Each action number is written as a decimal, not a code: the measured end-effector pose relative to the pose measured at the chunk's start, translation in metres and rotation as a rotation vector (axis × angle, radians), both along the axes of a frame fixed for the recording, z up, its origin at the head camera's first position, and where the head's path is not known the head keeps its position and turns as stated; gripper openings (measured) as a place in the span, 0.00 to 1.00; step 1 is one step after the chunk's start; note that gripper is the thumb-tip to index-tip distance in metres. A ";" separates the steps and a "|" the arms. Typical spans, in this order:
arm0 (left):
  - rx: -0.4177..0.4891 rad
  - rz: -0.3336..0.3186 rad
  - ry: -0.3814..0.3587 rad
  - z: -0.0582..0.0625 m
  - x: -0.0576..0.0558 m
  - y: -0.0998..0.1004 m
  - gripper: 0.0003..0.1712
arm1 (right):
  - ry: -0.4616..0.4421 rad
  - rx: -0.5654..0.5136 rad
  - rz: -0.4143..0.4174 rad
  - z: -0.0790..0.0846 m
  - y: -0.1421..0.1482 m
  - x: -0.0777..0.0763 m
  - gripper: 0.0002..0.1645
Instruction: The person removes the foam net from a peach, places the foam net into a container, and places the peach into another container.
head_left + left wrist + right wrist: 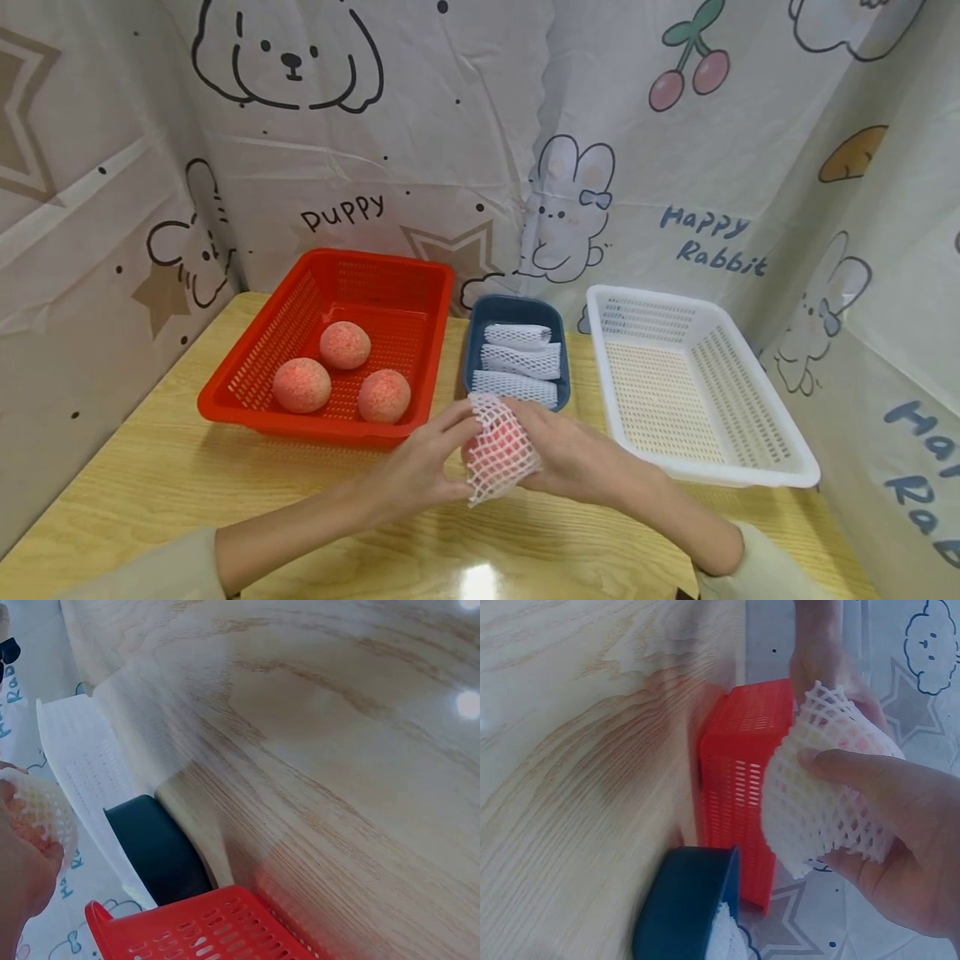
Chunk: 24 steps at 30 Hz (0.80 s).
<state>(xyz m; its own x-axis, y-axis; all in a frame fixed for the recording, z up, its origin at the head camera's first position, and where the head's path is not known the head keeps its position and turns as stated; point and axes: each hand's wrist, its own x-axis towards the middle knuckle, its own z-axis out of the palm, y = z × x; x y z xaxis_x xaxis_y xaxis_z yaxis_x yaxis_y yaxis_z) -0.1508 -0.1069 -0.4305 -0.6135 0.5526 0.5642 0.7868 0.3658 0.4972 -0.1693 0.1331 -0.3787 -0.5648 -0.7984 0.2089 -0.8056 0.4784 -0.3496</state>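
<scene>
Both hands hold a pinkish-red peach (504,442) in front of the blue tray, above the table. A white foam net sleeve (491,483) covers much of it. My left hand (412,467) grips the peach from the left, its fingers and thumb apart around the side. From the right, my right hand (566,454) holds the netted peach; in the right wrist view its thumb (840,765) lies across the net (787,810), other fingers below. The left wrist view catches the left hand (26,877) and net (60,817) only at its edge.
A red basket (300,427) at left holds three peaches (302,385). Several folded foam nets (517,360) lie in a blue tray (564,350) at the back centre. A white basket (750,477) stands at right. Printed curtains (450,125) enclose the wooden table (360,558).
</scene>
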 end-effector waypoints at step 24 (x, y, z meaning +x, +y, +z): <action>-0.030 0.127 0.125 0.017 -0.009 -0.029 0.41 | -0.093 0.033 -0.017 0.027 -0.007 -0.027 0.28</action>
